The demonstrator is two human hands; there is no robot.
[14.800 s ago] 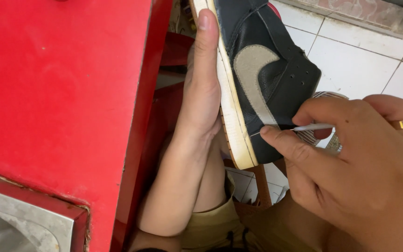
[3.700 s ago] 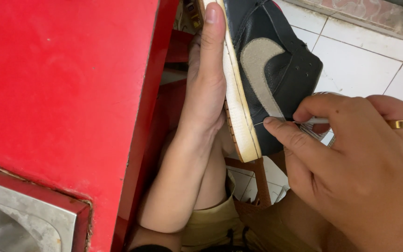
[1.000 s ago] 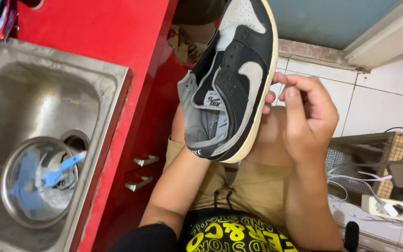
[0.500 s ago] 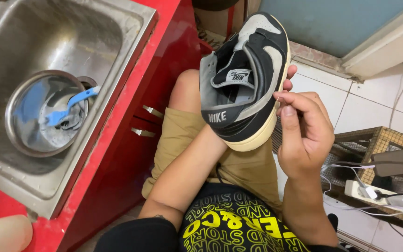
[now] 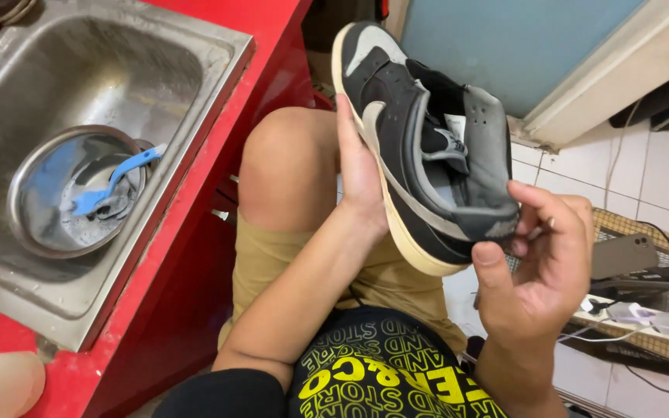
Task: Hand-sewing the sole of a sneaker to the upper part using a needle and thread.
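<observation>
A black and grey sneaker (image 5: 416, 147) with a cream sole is held up over my lap, toe pointing away, opening facing right. My left hand (image 5: 359, 182) lies flat along the sole side and supports it. My right hand (image 5: 540, 263) grips the heel, thumb under the sole edge and fingers curled behind the heel tab. No tool shows in either hand. My bare knee (image 5: 288, 162) is just left of the shoe.
A red counter (image 5: 195, 255) with a steel sink (image 5: 56, 101) stands to my left. A round metal bowl (image 5: 36, 224) in the sink holds a blue brush (image 5: 114, 182). At right, a phone (image 5: 621, 255) and cables lie on a mesh rack over white floor tiles.
The shoe has been turned and tipped so its opening faces right and its toe points away. My right hand shifted from the sole edge to the heel. The view moved slightly right.
</observation>
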